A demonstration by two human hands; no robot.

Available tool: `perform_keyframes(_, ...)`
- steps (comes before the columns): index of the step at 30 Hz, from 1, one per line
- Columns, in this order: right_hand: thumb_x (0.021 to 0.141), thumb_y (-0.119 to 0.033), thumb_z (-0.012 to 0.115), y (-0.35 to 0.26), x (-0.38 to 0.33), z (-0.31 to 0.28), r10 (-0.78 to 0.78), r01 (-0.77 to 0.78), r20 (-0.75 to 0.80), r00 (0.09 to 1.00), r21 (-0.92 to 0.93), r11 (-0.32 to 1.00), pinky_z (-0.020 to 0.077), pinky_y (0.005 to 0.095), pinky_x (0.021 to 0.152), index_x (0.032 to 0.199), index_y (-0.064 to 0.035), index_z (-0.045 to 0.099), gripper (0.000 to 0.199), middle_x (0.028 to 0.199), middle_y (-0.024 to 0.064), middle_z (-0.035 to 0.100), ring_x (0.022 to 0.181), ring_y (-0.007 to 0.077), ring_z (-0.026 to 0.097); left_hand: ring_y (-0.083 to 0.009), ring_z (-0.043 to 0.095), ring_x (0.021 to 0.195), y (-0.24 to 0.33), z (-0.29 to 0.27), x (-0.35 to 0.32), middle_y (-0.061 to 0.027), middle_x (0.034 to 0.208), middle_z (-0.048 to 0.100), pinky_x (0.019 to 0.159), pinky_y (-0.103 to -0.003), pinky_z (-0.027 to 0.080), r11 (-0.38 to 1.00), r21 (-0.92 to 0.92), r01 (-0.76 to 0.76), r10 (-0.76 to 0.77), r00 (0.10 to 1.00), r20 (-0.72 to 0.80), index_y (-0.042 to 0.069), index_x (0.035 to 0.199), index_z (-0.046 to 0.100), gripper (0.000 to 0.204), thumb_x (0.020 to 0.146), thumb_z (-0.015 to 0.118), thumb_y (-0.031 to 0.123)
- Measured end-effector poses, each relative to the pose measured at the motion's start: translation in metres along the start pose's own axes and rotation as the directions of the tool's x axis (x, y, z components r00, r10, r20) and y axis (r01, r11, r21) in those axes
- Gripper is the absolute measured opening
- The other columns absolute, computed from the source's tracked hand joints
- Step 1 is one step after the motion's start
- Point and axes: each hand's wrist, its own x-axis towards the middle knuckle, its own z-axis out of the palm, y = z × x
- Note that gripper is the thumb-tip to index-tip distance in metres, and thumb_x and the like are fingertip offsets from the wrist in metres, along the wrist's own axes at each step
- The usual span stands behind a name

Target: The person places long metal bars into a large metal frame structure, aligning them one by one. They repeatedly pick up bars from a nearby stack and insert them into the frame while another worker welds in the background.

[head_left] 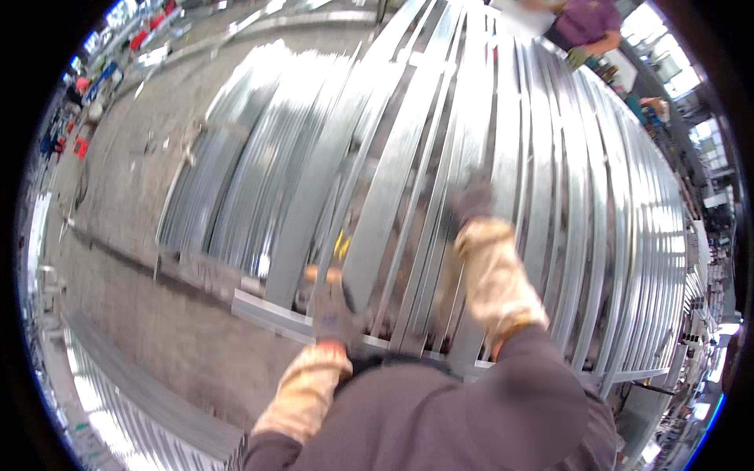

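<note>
My left hand (334, 306), in a grey glove with tan fingertips, is closed around the near end of a narrow metal strip (336, 228). My right hand (473, 201), in a dark glove, reaches farther out over the long metal strips (473, 118) in the middle. Motion blurs its fingers, so their grip does not show. Tan sleeve covers wrap both my forearms. Many of the strips lie side by side with gaps between them, across a metal frame (271, 312). A small yellow object (342, 245) shows in a gap just beyond my left hand.
Left of the spaced strips, a dense stack of metal profiles (259, 173) lies close together. Another metal bundle (141, 400) is at the lower left, beside the concrete floor (118, 188). Across the far right end stands a person in a purple shirt (589, 22) with a gloved hand near the strips.
</note>
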Motion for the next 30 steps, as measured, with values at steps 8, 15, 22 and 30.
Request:
perform_keyframes(8, 0.091, -0.018, 0.077, -0.102, -0.074, 0.131, 0.131, -0.246, 0.208, 0.969, 0.804, 0.541, 0.0546, 0.0369, 0.085, 0.141, 0.0027, 0.041, 0.065, 0.116, 0.0165, 0.063, 0.099, 0.0238, 0.063, -0.0377, 0.052, 0.119, 0.001, -0.022, 0.004, -0.0189, 0.127, 0.053, 0.107, -0.050, 0.041, 0.997, -0.074, -0.014, 0.016, 0.999, 0.029, 0.006, 0.150, 0.041, 0.111, 0.061, 0.091, 0.049)
perform_keyframes(15, 0.092, -0.018, 0.076, -0.107, -0.081, 0.132, 0.176, -0.329, 0.280, 0.944, 0.758, 0.563, 0.0561, 0.0406, 0.089, 0.140, 0.0002, 0.043, 0.061, 0.122, 0.0188, 0.064, 0.104, 0.0292, 0.066, -0.0417, 0.052, 0.116, 0.003, -0.005, 0.000, -0.0200, 0.122, 0.054, 0.104, -0.055, 0.042, 0.998, -0.057, -0.027, 0.022, 0.996, -0.084, 0.006, 0.143, 0.046, 0.105, 0.058, 0.089, 0.050)
perform_keyframes(22, 0.093, -0.043, 0.070, -0.114, -0.092, 0.134, 0.033, -0.164, 0.541, 0.840, 0.196, 0.967, 0.0477, 0.0447, 0.105, 0.150, -0.0006, 0.043, 0.076, 0.139, 0.0247, 0.059, 0.125, 0.0391, 0.059, -0.0447, 0.051, 0.133, -0.031, -0.001, -0.007, -0.0256, 0.152, 0.048, 0.109, -0.056, 0.042, 0.972, 0.005, -0.235, 0.228, 0.937, -0.263, 0.006, 0.152, 0.047, 0.081, 0.082, 0.078, 0.033)
perform_keyframes(30, 0.093, -0.046, 0.074, -0.110, -0.065, 0.156, 0.294, -0.326, 0.161, 0.942, 0.647, 0.689, 0.0478, 0.0405, 0.104, 0.143, 0.0019, 0.053, 0.072, 0.130, 0.0207, 0.068, 0.120, 0.0372, 0.064, -0.0370, 0.053, 0.124, -0.120, -0.005, -0.090, -0.0170, 0.131, 0.061, 0.106, -0.049, 0.041, 0.956, -0.289, 0.051, -0.125, 0.962, -0.242, 0.004, 0.137, 0.057, 0.058, 0.085, 0.075, 0.023)
